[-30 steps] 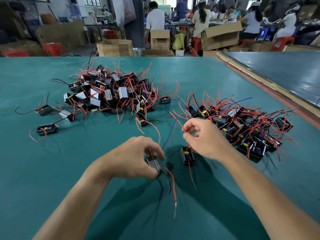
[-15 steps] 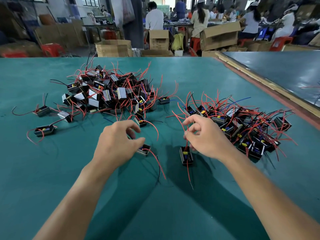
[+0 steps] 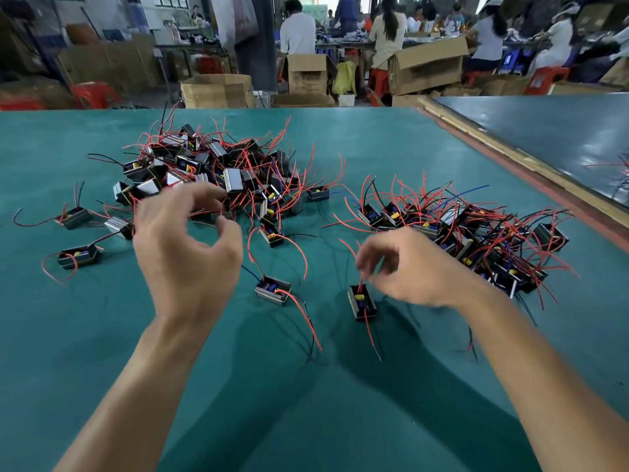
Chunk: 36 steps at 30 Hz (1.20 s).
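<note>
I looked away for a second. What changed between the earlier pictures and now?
The left hand let go of its module, now lying on the table, and moved forward over the left pile, holding nothing. The right hand still pinches the red wire of the other module; the right pile is unchanged.

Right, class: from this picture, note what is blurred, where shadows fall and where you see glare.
Head view: motion blur smears the right hand pinching a red wire, and the left hand; head view: soft arm shadows lie on the green table; head view: pale glare streaks the dark table at right.
</note>
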Each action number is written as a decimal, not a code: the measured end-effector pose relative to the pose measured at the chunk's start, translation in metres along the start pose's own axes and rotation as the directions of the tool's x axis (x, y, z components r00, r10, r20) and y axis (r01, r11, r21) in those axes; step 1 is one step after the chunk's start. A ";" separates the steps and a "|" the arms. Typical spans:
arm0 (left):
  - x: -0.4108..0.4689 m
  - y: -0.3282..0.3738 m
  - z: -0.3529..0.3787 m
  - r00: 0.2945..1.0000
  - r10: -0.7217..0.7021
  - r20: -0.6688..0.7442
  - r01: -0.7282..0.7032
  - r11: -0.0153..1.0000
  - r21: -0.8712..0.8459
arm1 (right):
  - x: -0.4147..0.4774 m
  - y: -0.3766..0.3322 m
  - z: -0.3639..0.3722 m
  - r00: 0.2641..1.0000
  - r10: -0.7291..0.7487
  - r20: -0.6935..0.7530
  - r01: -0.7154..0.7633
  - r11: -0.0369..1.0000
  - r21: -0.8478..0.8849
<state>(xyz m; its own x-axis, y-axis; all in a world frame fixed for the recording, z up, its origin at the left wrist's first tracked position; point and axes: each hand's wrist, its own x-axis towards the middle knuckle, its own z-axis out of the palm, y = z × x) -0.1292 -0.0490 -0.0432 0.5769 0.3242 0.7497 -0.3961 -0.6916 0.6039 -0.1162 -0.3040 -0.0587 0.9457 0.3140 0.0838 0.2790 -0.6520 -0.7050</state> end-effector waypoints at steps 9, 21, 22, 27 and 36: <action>-0.022 -0.003 0.012 0.496 0.108 0.862 -0.177 0.984 -0.021 | -0.002 -0.005 0.009 0.986 0.042 0.161 0.006 0.957 -0.288; -0.024 -0.009 0.021 0.573 0.011 0.819 -0.137 0.987 0.083 | 0.004 0.001 0.011 0.997 -0.033 -0.071 0.024 0.992 -0.122; -0.024 -0.009 0.021 0.580 0.006 0.815 -0.140 0.986 0.093 | 0.004 0.001 0.012 0.996 -0.043 -0.082 0.033 0.992 -0.121; -0.024 -0.009 0.020 0.621 -0.043 0.783 -0.150 0.974 0.172 | 0.004 0.002 0.013 0.984 -0.080 -0.162 0.073 0.996 -0.053; -0.023 -0.012 0.019 0.664 -0.145 0.733 -0.087 0.959 0.269 | 0.008 0.001 0.013 0.979 0.021 -0.201 0.043 0.951 0.306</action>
<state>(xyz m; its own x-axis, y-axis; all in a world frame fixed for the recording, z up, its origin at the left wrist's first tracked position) -0.1243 -0.0602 -0.0730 0.9645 -0.1573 0.2121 -0.2381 -0.8654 0.4410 -0.1106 -0.2937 -0.0679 0.9655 0.1552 0.2093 0.2549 -0.3953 -0.8825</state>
